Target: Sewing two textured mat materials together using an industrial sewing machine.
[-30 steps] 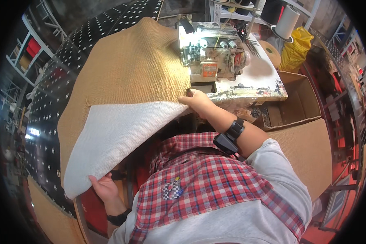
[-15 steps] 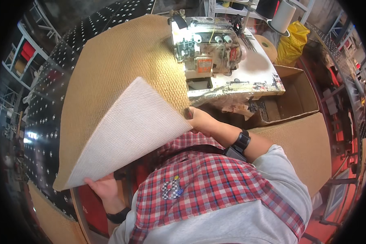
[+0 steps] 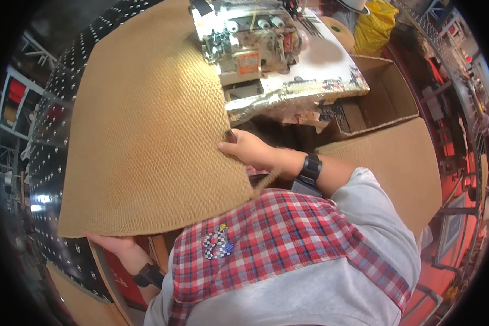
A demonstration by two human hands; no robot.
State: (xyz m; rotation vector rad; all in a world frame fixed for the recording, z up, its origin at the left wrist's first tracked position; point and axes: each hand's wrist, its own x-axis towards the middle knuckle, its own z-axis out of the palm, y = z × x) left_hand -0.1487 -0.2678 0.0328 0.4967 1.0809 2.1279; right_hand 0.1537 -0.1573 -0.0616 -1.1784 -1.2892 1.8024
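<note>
A large tan woven mat [image 3: 146, 136] spreads over the left and middle, textured side up, its far part beside the sewing machine [image 3: 250, 46]. My right hand [image 3: 250, 149] is closed on its right edge, thumb on top and other fingers mostly hidden. A small dark object [image 3: 231, 137] pokes out at that hand; I cannot make out its kind. My left hand [image 3: 114, 243] lies stretched out under the near edge by the left corner, partly covered by the mat. A narrow tan strip [image 3: 267, 182] sticks out at the near right corner.
The machine sits on a worn white table [image 3: 315, 76]. Right of it are an open cardboard box [image 3: 386, 103], a yellow bag [image 3: 376, 24] and a thread cone [image 3: 338, 33]. Another tan sheet [image 3: 391, 163] lies below the box. A black studded surface [image 3: 51, 163] extends at the left.
The folded-up near corner with its pale underside has been turned down flat, so the tan side shows. My left hand has shifted left and under the edge. The whole view has tilted down.
</note>
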